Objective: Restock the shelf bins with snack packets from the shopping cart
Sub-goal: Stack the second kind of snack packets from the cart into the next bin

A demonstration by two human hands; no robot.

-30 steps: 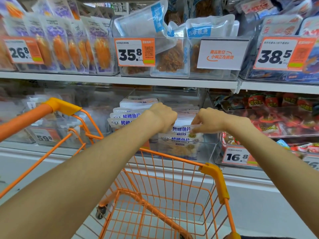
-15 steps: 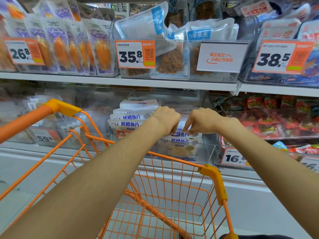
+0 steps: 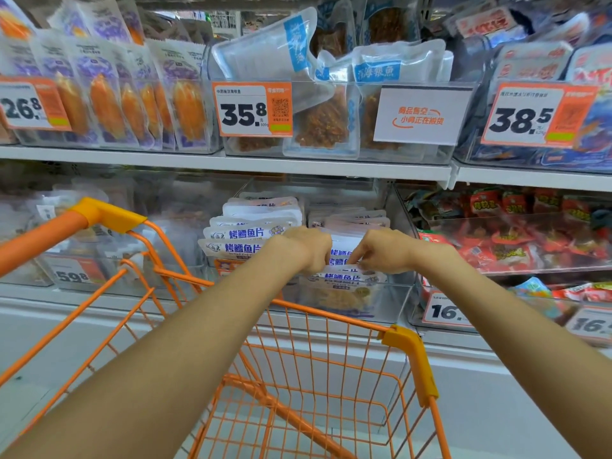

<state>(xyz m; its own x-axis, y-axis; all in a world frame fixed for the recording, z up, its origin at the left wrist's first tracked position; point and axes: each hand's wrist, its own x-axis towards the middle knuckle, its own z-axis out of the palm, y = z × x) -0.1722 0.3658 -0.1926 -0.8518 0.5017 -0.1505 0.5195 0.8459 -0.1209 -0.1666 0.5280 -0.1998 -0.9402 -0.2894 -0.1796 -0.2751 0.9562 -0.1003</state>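
— How many hands were in the clear bin [image 3: 394,304]?
— Two. The left hand [image 3: 309,248] and right hand [image 3: 384,251], fingers curled, pinched the tops of white fish packets [image 3: 344,276] in its front right row, above the one orange cart [image 3: 331,376].
— Rows of packets?
— Two, side by side.

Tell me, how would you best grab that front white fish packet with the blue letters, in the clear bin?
Probably by its top edge, from above. The front packet stands upright in the clear bin, whose front wall covers its lower part; only the top strip is free. Both hands are already at that row's tops.
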